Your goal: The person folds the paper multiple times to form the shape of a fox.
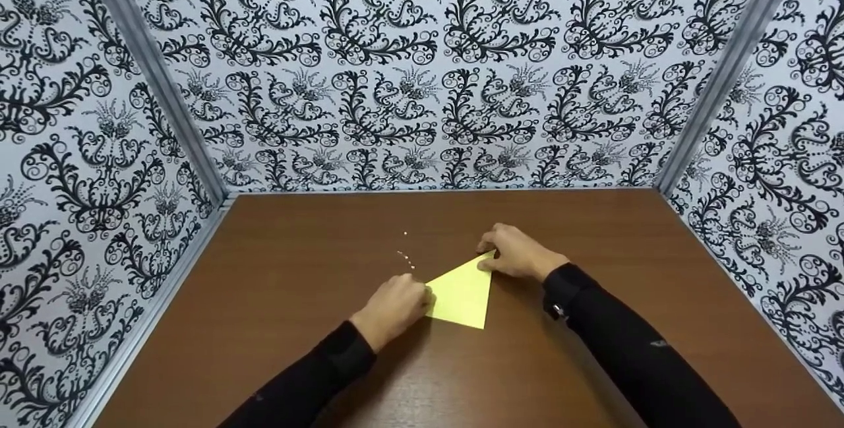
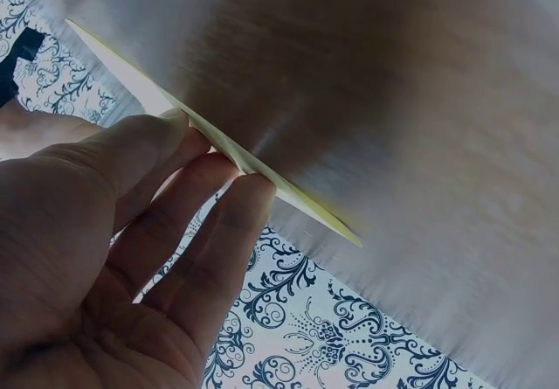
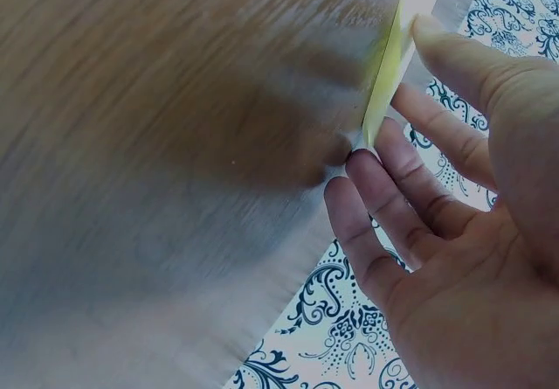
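Observation:
A folded sheet of yellow paper (image 1: 461,297) lies close over the brown table in the head view, roughly four-sided with a slanting far edge. My left hand (image 1: 397,305) pinches its left end, thumb and fingertips on the paper (image 2: 144,85) in the left wrist view. At the far right corner, my right hand (image 1: 519,253) holds the sheet. The right wrist view shows that thumb (image 3: 458,57) against the paper (image 3: 386,74), with the other fingers (image 3: 371,184) bent at its lower tip. Part of the left end is hidden behind my left hand.
The brown wooden table (image 1: 264,250) is bounded by walls (image 1: 409,85) with black scroll patterns on white. Grey metal posts (image 1: 158,72) stand at the corners. Several tiny pale specks (image 1: 405,260) show on the table beyond the left hand.

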`<state>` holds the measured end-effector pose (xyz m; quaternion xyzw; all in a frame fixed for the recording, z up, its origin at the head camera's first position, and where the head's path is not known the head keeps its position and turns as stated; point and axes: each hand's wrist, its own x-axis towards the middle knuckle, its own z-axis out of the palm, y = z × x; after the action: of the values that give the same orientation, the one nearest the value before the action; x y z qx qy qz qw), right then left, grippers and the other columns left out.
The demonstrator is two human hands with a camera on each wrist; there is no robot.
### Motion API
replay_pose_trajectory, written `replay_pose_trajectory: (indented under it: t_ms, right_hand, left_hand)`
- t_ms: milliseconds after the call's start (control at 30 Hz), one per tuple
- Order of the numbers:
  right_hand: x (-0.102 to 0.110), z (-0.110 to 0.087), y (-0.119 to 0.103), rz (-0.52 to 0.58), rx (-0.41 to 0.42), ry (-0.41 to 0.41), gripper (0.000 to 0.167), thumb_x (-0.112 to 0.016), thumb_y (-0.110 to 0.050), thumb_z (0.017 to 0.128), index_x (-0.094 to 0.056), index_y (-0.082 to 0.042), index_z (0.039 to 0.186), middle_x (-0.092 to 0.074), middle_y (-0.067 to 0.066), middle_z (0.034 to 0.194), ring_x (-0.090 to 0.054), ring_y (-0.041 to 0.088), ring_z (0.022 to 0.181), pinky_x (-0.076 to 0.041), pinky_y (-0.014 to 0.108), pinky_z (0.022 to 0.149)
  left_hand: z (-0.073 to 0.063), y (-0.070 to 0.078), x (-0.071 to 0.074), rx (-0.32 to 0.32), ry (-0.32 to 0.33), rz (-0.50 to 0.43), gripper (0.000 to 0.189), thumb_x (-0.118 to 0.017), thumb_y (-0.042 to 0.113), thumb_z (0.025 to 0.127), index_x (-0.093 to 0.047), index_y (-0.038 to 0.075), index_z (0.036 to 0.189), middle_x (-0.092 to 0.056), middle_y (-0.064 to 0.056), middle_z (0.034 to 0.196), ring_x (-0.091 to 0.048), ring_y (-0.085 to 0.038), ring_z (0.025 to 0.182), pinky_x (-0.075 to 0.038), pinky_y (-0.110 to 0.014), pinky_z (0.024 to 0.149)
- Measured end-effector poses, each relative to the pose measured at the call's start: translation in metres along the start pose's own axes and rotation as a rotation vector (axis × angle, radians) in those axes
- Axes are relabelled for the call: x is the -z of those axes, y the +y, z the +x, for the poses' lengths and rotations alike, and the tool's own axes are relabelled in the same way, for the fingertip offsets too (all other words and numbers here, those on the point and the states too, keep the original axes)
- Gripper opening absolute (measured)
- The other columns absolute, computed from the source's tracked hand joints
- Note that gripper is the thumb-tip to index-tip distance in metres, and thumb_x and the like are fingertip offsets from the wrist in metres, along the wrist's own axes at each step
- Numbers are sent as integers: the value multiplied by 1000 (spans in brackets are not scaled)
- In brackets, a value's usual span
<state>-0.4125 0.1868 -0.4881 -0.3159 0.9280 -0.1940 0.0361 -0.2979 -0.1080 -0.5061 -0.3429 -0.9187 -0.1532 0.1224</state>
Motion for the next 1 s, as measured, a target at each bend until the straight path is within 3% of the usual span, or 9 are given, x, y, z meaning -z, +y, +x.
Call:
replay_pose_trajectory:
  t_ms: [167, 400, 600, 733, 833, 1000]
  right_hand:
    - [-1, -1, 1, 11, -12, 5, 30, -89, -21, 105, -82, -1, 125, -73, 19, 123, -71, 36, 118, -63, 53, 108]
    - [0, -4, 1, 7, 20, 67, 18, -88, -15, 105, -76, -4, 112, -70, 15, 111, -63, 27, 101, -55, 43, 94]
    - [3, -9, -3, 56, 39, 108, 10, -86, -13, 107, -78, -7, 107, -84, 9, 106, -77, 28, 101, -61, 43, 93]
    - [5, -15, -6, 99, 37, 111, 5, -83, -12, 109, -84, -7, 108, -86, 11, 99, -78, 21, 84, -60, 31, 77]
    - [6, -19, -7, 130, 33, 122, 7, -83, -11, 109, -87, -7, 106, -86, 12, 94, -78, 19, 74, -56, 24, 68]
    - [9, -23, -10, 140, 31, 145, 8, -84, -13, 109, -89, -8, 106, -88, 13, 94, -80, 18, 71, -58, 23, 70]
  left_hand:
    - [-1, 1, -1, -13, 16, 15, 56, -74, -8, 98, -40, 19, 63, -30, 13, 68, -35, -8, 64, -37, -21, 61]
    - [-3, 1, 0, -71, 29, 48, 54, -72, -13, 97, -40, 19, 68, -26, 11, 71, -31, -7, 67, -34, -21, 64]
    - [-3, -2, 1, -24, 8, -3, 50, -77, -11, 96, -48, 18, 67, -34, 13, 71, -35, -7, 67, -38, -22, 65]
    - [-4, -4, 0, 7, -6, -40, 51, -78, -9, 98, -47, 18, 68, -37, 12, 71, -38, -8, 68, -40, -23, 65]
    - [-5, -4, 0, 6, -6, -39, 50, -78, -9, 99, -49, 18, 68, -40, 12, 71, -39, -7, 68, -40, -23, 65]
    - [-6, -2, 5, -20, -1, -16, 47, -79, -7, 99, -52, 17, 69, -46, 11, 71, -40, -6, 67, -41, -23, 64]
